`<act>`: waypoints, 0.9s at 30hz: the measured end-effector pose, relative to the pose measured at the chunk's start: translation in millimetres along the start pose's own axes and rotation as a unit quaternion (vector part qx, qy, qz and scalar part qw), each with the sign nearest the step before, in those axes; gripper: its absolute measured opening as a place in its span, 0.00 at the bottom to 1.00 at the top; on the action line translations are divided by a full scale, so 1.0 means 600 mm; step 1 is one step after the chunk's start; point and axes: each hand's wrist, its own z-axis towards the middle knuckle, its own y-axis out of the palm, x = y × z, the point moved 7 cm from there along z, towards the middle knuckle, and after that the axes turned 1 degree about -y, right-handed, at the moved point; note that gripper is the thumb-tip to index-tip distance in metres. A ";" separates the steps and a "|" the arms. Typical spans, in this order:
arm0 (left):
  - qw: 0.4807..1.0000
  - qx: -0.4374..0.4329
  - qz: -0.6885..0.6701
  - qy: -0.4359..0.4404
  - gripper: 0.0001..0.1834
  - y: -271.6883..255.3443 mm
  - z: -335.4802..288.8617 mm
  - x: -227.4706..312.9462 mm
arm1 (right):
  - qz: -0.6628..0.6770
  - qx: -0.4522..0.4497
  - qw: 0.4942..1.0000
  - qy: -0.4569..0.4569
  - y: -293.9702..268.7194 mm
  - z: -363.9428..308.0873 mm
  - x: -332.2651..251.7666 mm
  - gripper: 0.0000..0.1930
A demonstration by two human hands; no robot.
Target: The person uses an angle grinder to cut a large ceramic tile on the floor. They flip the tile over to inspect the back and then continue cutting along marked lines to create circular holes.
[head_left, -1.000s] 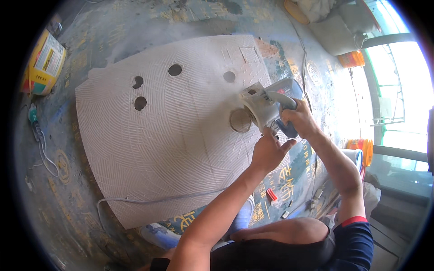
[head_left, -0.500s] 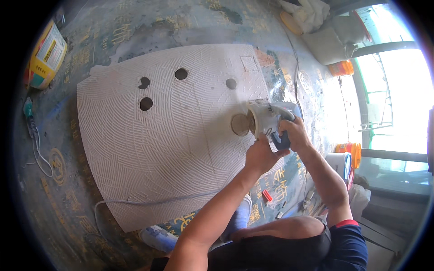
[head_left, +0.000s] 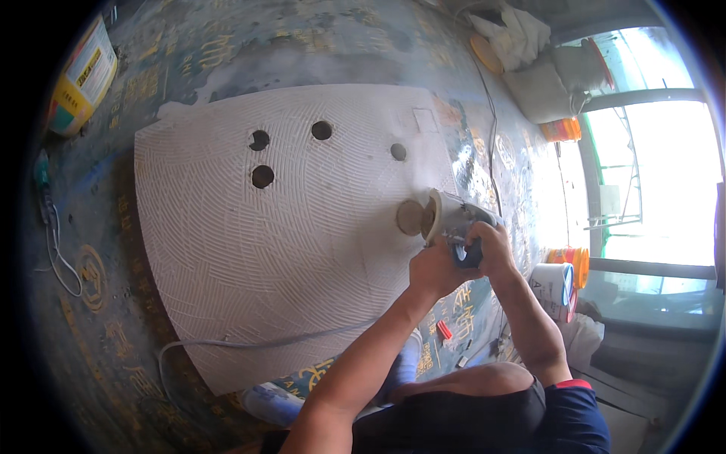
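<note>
A large pale tile [head_left: 302, 250] lies on the floor, its ridged back facing up. Several round holes are cut through its far half, among them a dark hole [head_left: 262, 177]. Over the tile's right part I hold a handheld power cutter [head_left: 448, 215], its guard tilted toward the surface. My left hand [head_left: 437, 271] is closed on the cutter's near side; my right hand [head_left: 490, 247] wraps its dark rear handle. Beside the guard shows a tan round patch [head_left: 409, 218]; I cannot tell whether it is a disc or a cut in the tile. Dust hazes the area.
A grey hose or cable [head_left: 257, 345] crosses the tile's near edge by my feet. A black cord [head_left: 490, 151] runs along the right. Buckets [head_left: 550, 284] and sacks [head_left: 537, 91] stand near the bright window. A yellow bucket [head_left: 85, 79] and a green tool [head_left: 42, 178] are at left.
The view has shifted slightly, so the tile and holes appear a little lower and to the right. The cutter is still in both hands, its body turned somewhat.
</note>
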 end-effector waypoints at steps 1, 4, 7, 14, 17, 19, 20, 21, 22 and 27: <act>1.000 -0.013 0.006 0.000 0.54 -0.008 -0.002 0.001 | 0.025 0.019 0.999 0.034 0.002 -0.004 0.005 0.04; 0.998 -0.052 0.028 -0.019 0.53 -0.021 0.000 -0.011 | 0.054 0.061 0.991 0.107 0.010 -0.017 0.012 0.04; 0.997 -0.065 0.038 -0.033 0.46 -0.021 -0.008 -0.011 | 0.100 0.101 0.982 0.121 0.017 -0.030 0.023 0.05; 0.989 0.062 0.134 -0.028 0.32 -0.011 -0.032 -0.018 | 0.152 0.168 0.964 0.142 0.032 -0.052 0.040 0.06; 0.976 0.104 0.189 0.002 0.25 -0.017 -0.043 -0.011 | 0.163 0.186 0.956 0.155 0.040 -0.058 0.045 0.06; 0.963 0.133 0.231 0.024 0.20 -0.018 -0.044 -0.010 | 0.171 0.193 0.952 0.163 0.050 -0.060 0.045 0.04; 0.963 0.125 0.235 0.030 0.18 -0.015 -0.041 -0.012 | 0.171 0.197 0.951 0.165 0.054 -0.060 0.044 0.03; 0.963 0.116 0.239 0.039 0.16 -0.014 -0.038 -0.013 | 0.172 0.203 0.949 0.168 0.056 -0.061 0.046 0.02; 0.963 0.107 0.243 0.047 0.14 -0.012 -0.035 -0.013 | 0.173 0.205 0.949 0.163 0.057 -0.061 0.047 0.02; 0.966 0.110 0.226 0.063 0.08 -0.035 -0.031 -0.006 | 0.211 0.188 0.945 0.166 0.050 -0.055 0.066 0.02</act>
